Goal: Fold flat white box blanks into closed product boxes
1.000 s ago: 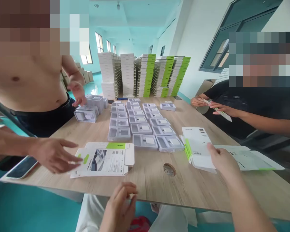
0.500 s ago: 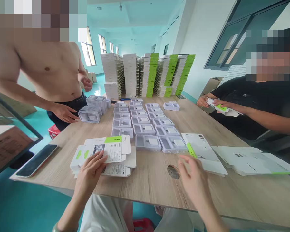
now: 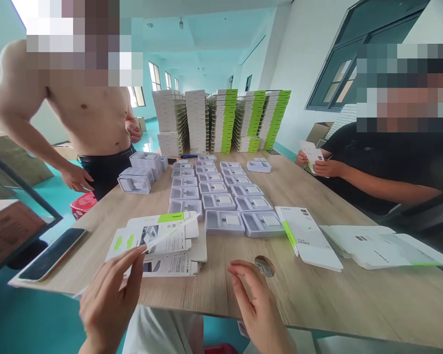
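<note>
- Here's my left hand (image 3: 109,290), lower left of the frame, thumb and fingers pinched on a thin card (image 3: 170,231) tipped up almost edge-on to the camera.
- The card's far end points up and right across the pile (image 3: 172,246) of flat printed cartons, left of centre; I can't tell whether the two touch.
- And my right hand (image 3: 256,300), bottom centre: nothing in it, fingers loosely bent, thumb a little apart from them, just beside the hole (image 3: 265,266) in the table (image 3: 217,260).
- Step in hand, by my reading: one flat carton being handled, not yet folded up. That the card is a carton is my guess; its face is turned from view.
- The next move, I'd say, calls for the right hand to meet the card's free edge, so both can square it up. It looks thin, so a light pinch should do; too hard could crease it.
- Middle of the frame, rows of trays (image 3: 225,223) stand lined up, several with a small white piece inside.
- Right of centre, more blanks (image 3: 306,236) lie flat; upper right, a co-worker's hand (image 3: 328,168) grips a white-and-green box (image 3: 312,155).
</note>
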Available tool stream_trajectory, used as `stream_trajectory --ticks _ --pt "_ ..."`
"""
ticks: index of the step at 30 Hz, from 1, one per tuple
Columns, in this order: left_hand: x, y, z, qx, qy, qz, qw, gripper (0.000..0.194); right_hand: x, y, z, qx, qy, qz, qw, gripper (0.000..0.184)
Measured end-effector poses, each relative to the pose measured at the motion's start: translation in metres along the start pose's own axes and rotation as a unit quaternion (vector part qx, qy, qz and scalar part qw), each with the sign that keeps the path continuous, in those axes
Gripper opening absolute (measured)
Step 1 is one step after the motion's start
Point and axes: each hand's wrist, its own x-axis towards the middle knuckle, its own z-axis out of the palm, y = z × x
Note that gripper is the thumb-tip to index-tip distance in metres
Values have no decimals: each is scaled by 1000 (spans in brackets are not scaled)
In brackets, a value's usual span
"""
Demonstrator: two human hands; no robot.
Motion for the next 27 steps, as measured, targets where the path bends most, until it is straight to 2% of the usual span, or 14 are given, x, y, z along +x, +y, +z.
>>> stream_trajectory --ticks 2,3,4,6,8,11,15,18,19,22,23,24,25,27 --pt "3 24 -2 15 77 -128 989 17 -1 -21 0 54 31 34 997 39" --pt "4 37 -1 -10 69 -212 975 21 -1 -31 0 76 34 51 995 39" --pt "5 49 3 -59 36 -293 953 29 -2 -41 0 96 33 71 992 41" --pt "4 71 13 -168 -46 -422 890 44 -5 -56 -1 128 36 115 984 45" --pt "-2 86 25 -254 -100 -488 829 54 -8 -64 -3 139 52 136 980 51" --pt "-16 94 37 -331 -133 -529 770 62 -9 -62 -10 128 52 138 981 55" --pt "-29 90 40 -372 -177 -553 724 64 -2 -50 -22 136 12 134 982 55" --pt "-29 88 40 -409 -214 -564 685 66 2 -47 -27 124 30 135 983 49" --pt "-27 88 39 -416 -219 -555 686 64 1 -47 -27 122 46 135 982 46" --pt "-20 93 38 -401 -214 -519 724 58 -5 -52 -28 155 135 106 973 31" --pt "-17 95 37 -393 -204 -523 728 59 -7 -54 -29 171 165 76 968 25" --pt "-14 97 35 -397 -189 -540 718 62 -10 -54 -30 180 186 31 965 19" --pt "-11 98 34 -417 -188 -563 688 66 -12 -54 -32 176 195 -24 965 14" --pt "-4 99 29 -483 -238 -598 594 73 -14 -50 -39 122 172 -136 968 14"
